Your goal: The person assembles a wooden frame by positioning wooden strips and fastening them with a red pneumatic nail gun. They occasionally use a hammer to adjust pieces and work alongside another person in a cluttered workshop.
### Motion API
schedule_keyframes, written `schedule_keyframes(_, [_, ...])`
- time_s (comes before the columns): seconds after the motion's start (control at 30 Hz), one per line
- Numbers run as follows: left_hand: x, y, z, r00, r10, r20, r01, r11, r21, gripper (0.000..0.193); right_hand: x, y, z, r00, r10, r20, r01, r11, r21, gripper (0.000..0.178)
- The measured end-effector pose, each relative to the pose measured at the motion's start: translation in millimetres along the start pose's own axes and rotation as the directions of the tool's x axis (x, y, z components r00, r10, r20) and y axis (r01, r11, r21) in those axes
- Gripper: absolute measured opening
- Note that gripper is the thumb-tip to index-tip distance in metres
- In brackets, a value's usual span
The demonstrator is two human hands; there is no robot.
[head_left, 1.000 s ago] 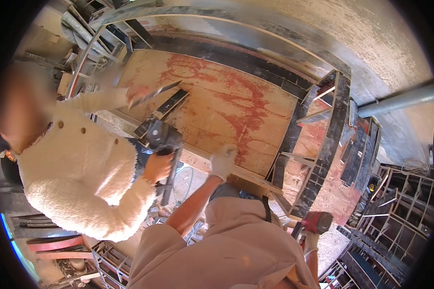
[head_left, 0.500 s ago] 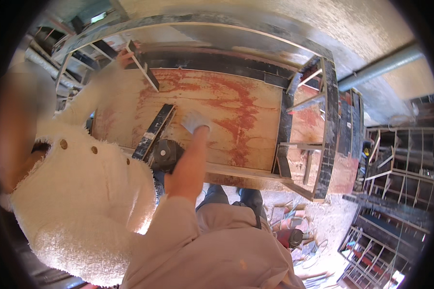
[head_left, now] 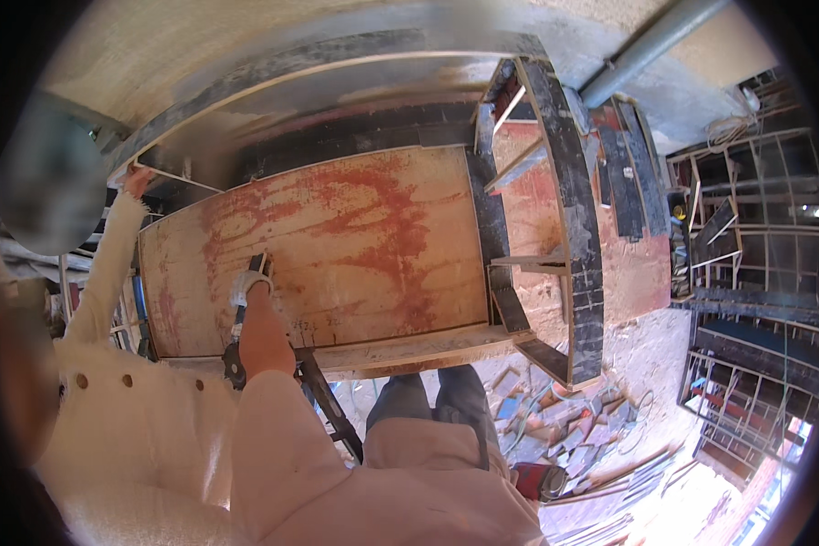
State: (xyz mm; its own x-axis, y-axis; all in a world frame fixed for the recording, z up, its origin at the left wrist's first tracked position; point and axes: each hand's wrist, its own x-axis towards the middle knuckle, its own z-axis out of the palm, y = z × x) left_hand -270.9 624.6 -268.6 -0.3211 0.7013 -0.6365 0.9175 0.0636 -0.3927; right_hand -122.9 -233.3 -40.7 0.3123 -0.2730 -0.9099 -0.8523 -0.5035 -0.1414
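My left hand (head_left: pixel 246 286), in a white glove, closes around a narrow dark wooden strip (head_left: pixel 260 263) above the near left part of a stained plywood panel (head_left: pixel 355 237). The end of the strip shows just beyond my fingers. Below the glove, beside my forearm, is a dark tool-like thing with a round end (head_left: pixel 235 364), partly hidden. A second dark strip (head_left: pixel 329 400) slants down past the panel's near edge. My right hand is out of sight; a red and black power tool (head_left: pixel 539 480) shows at my right side.
A dark-faced timber frame (head_left: pixel 569 218) surrounds the panel. At left a person in a fleecy cream jacket (head_left: pixel 136 455) has a hand (head_left: pixel 136 180) on the frame's far left corner. Wood scraps (head_left: pixel 564 419) litter the floor; a pipe (head_left: pixel 651 50) runs along the wall.
My left hand has moved left and nearer, from over the panel onto the strip. The co-worker's hand and short board have shifted left. The view has turned, showing more scraps at right.
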Motion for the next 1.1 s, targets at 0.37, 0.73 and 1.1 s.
schedule_keyframes(0.37, [-51.3, 3.0, -22.9, 0.995, -0.007, -0.103, -0.002, 0.997, -0.082, 0.032, -3.8, 0.9, 6.6, 0.997, 0.083, 0.003, -0.083, 0.996, 0.042, 0.006])
schedule_keyframes(0.73, [-219.2, 95.4, -82.7, 0.638, 0.683, -0.356, -0.725, 0.689, 0.023, 0.049, 4.1, -35.7, 37.8, 0.998, 0.003, 0.06, -0.004, 1.0, 0.023, 0.008])
schedule_keyframes(1.1, [-273.9, 128.0, -132.2, 0.547, 0.539, -0.64, -0.766, 0.015, -0.642, 0.047, 31.1, -130.7, 109.3, 0.941, -0.33, 0.076, 0.332, 0.943, -0.015, 0.009])
